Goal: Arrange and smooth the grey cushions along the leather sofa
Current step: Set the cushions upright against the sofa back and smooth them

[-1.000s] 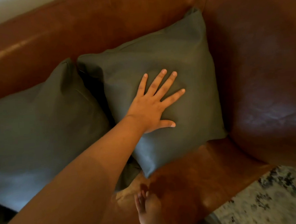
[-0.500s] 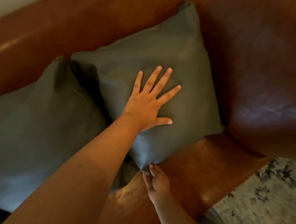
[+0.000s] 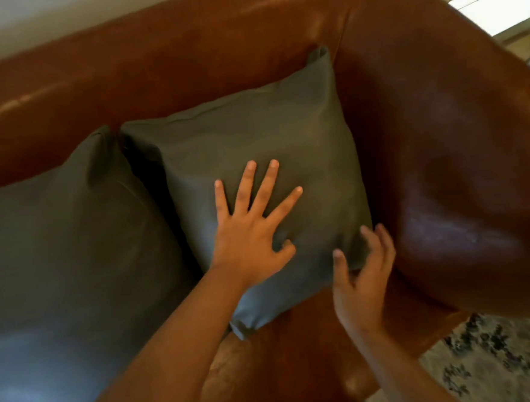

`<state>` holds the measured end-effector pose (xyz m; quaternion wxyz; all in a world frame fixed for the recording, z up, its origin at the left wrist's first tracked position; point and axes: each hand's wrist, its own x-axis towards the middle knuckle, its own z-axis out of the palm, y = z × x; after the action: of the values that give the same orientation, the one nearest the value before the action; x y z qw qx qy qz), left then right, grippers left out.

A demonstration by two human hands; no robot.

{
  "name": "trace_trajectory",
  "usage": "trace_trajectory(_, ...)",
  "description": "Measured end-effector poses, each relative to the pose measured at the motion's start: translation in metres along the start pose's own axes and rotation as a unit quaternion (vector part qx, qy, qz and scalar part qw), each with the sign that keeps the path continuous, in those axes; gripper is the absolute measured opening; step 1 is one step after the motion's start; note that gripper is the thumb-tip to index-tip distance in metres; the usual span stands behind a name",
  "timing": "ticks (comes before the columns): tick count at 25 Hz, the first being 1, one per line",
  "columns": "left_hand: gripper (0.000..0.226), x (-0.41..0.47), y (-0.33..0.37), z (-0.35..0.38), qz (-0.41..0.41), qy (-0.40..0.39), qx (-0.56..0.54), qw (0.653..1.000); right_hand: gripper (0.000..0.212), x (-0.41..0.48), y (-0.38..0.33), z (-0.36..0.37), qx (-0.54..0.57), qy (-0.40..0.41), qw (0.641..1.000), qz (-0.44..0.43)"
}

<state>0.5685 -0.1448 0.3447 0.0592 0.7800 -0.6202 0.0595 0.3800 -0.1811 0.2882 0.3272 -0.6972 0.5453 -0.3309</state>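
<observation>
Right hand (image 3: 361,275) risen from near corner to cushion (image 3: 254,157) right edge, fingers curled loosely; left hand (image 3: 248,233) spread flat, pressing: squaring into sofa (image 3: 442,157) corner.

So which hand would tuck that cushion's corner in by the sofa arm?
The right hand: it is already at the square grey cushion's corner, while the left hand lies flat mid-cushion.

Brown leather sofa (image 3: 300,364) carries two grey cushions (image 3: 272,143) (side by side, touching).
</observation>
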Motion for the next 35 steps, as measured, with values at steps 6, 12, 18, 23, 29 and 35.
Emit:
trace_trajectory(6, 0.069, 0.011, 0.029, 0.008, -0.205, 0.068, -0.02, 0.976, 0.067, 0.134, -0.044, -0.014, -0.221, -0.18, 0.866, -0.411)
trace_trajectory(12, 0.076, 0.017, 0.01, 0.02, -0.225, 0.06, 0.014, 0.972, 0.077, 0.174, -0.052, 0.021, -0.261, -0.198, 0.803, -0.498)
trace_trajectory(18, 0.076, 0.032, 0.001, 0.045, -0.239, 0.038, 0.024, 0.97, 0.076, 0.192, -0.031, 0.054, -0.254, -0.196, 0.803, -0.503)
trace_trajectory(23, 0.077, 0.036, -0.006, 0.065, -0.245, 0.002, 0.04, 0.969, 0.075, 0.198, -0.016, 0.073, -0.259, -0.214, 0.802, -0.495)
trace_trajectory(29, 0.075, 0.032, -0.003, 0.046, -0.263, 0.057, -0.027, 0.963, 0.083, 0.196, -0.029, 0.058, -0.186, -0.206, 0.861, -0.426)
trace_trajectory(35, 0.109, 0.026, -0.03, 0.014, -0.597, 0.155, -0.363, 0.698, 0.099, 0.242, -0.051, 0.032, 0.064, -0.26, 0.961, 0.069)
